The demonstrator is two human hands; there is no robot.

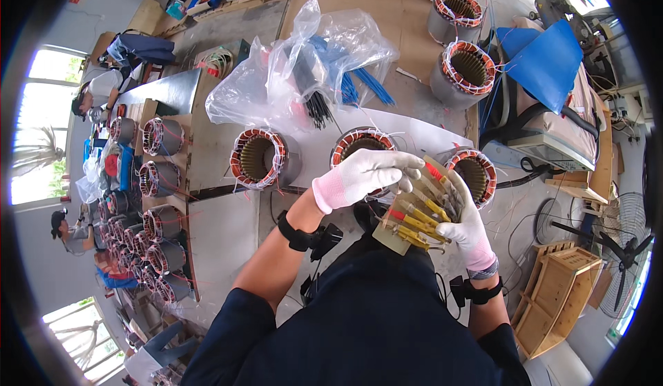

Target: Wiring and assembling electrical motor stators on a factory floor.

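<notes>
Workshop bench (pixel 228 144) is packed – 3 stators sit in a row right in front, with more on the far corner and a long line of them down the left side, plus a clear bag (pixel 304 75) of blue and black sleeving behind. Both hands wear white gloves: the right hand (pixel 466 230) grips a tan card (pixel 414 213) stuck with red and yellow lugs, held up over the middle stator (pixel 356 144), while the left hand (pixel 362 175) pinches at its top edge – fingers curled, not clenched.
</notes>
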